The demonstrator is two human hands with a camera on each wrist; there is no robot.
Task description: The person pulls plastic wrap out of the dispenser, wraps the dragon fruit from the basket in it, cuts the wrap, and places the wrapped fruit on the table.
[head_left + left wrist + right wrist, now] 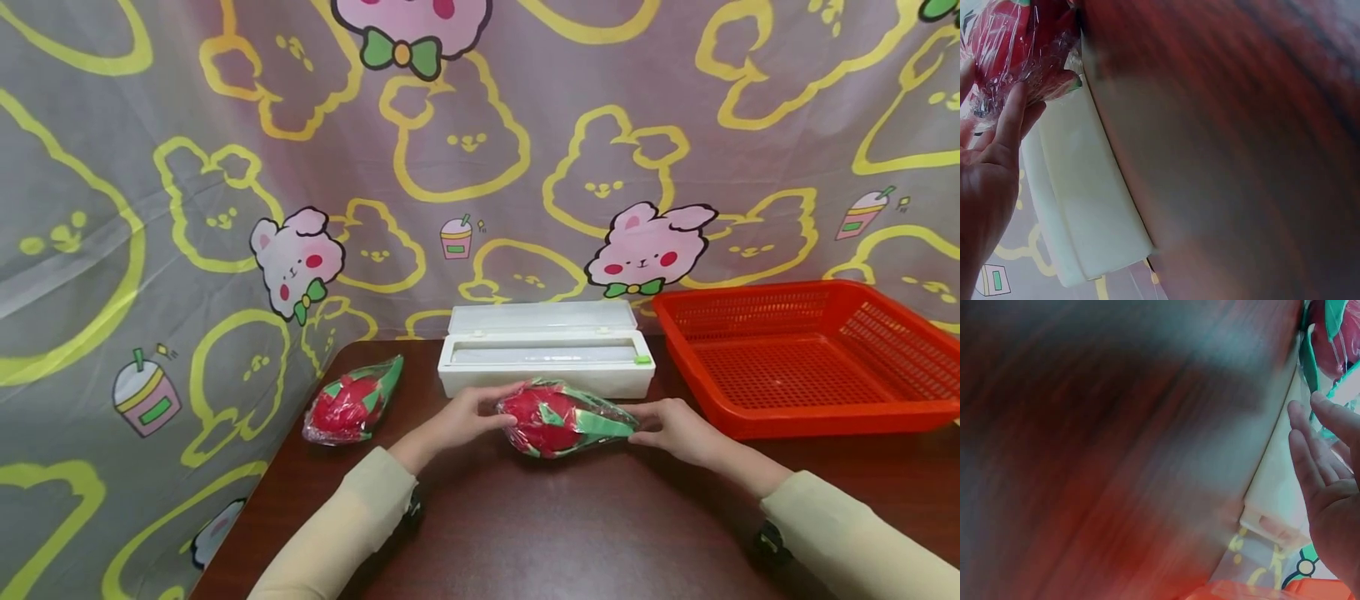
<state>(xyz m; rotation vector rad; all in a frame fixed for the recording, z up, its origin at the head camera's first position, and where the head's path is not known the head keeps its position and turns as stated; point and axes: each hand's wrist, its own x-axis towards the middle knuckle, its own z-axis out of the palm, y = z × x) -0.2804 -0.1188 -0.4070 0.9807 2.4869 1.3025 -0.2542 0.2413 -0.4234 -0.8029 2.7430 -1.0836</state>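
A red dragon fruit (543, 421) with green leaf tips, wrapped in clear film, is held between both hands above the table. My left hand (468, 417) grips its rounded red end with thumb and fingers. In the left wrist view, crinkled film bunches around that end of the fruit (1022, 44), against the fingers. At the pointed green end, my right hand (678, 429) pinches the tip between thumb and fingers. The right wrist view has the right hand (1335, 487) at the green tips, with the fruit partly cut off by the frame.
Another film-wrapped dragon fruit (348, 408) lies at the table's left edge. Behind the held fruit stands a white cling film dispenser (472, 379), lid raised, with a green slider at its right. A red plastic basket (840, 421) sits at the right. A patterned curtain (525, 167) hangs behind.
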